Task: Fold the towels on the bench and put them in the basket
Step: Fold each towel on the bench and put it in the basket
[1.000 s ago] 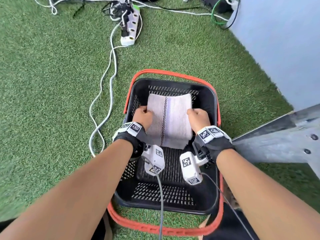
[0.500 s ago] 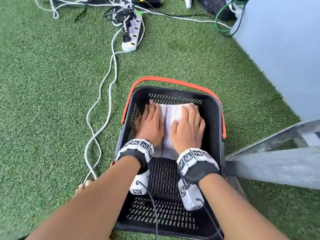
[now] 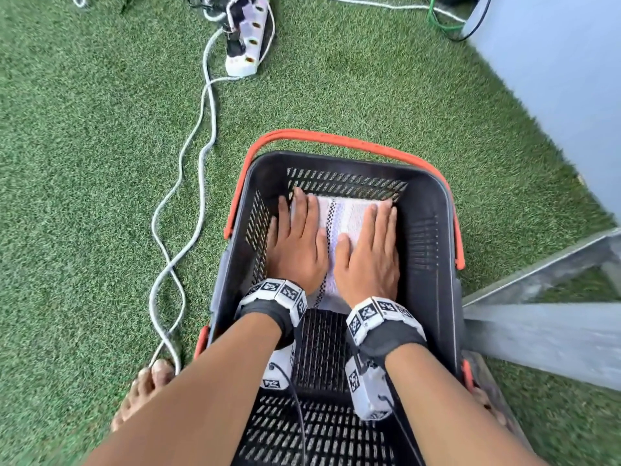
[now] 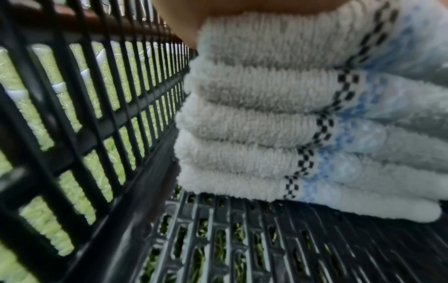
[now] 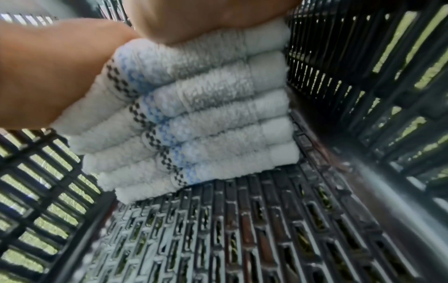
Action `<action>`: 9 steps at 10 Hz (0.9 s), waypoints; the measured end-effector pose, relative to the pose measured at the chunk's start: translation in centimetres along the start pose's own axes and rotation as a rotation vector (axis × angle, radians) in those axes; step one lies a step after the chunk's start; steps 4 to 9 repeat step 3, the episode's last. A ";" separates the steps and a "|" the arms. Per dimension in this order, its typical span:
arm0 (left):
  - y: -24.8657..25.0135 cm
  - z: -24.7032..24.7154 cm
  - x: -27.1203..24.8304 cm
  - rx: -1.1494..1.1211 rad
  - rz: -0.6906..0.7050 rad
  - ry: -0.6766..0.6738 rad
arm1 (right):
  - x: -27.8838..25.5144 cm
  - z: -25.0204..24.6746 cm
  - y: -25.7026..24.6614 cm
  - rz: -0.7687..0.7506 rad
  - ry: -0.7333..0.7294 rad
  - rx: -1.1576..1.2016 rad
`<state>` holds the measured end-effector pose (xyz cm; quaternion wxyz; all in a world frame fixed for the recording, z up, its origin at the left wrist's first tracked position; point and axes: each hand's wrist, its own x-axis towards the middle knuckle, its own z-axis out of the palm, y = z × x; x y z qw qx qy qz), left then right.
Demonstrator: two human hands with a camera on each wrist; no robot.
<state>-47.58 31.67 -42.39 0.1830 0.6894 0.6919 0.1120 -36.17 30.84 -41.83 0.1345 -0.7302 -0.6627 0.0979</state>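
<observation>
A stack of several folded white towels (image 3: 339, 223) with a black checked stripe and pale blue band sits at the far end of the black slatted basket (image 3: 433, 243) with orange handles. My left hand (image 3: 297, 243) lies flat on the left half of the top towel, fingers straight. My right hand (image 3: 371, 253) lies flat on the right half. The left wrist view shows the towel stack (image 4: 266, 118) from the side, standing on the basket floor (image 4: 242, 245). In the right wrist view my palm presses on the same towel stack (image 5: 206, 114).
The basket stands on green artificial grass (image 3: 84, 163). White cables (image 3: 188, 183) and a power strip (image 3: 247, 38) lie at the back left. A grey bench frame (image 3: 537, 331) runs along the right, with a pale wall (image 3: 554, 79) behind. My bare foot (image 3: 144, 388) is beside the basket.
A second ago both hands gripped the folded towel by its sides above the basket. It now lies on the stack, and both hands have opened flat on top of it.
</observation>
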 end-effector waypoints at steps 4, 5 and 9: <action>1.0 -6.4 0.1 -0.008 -0.086 -0.425 | 0.9 -7.3 -1.3 0.064 -0.481 -0.041; 1.0 -6.4 0.1 -0.008 -0.086 -0.425 | 0.9 -7.3 -1.3 0.064 -0.481 -0.041; 1.0 -6.4 0.1 -0.008 -0.086 -0.425 | 0.9 -7.3 -1.3 0.064 -0.481 -0.041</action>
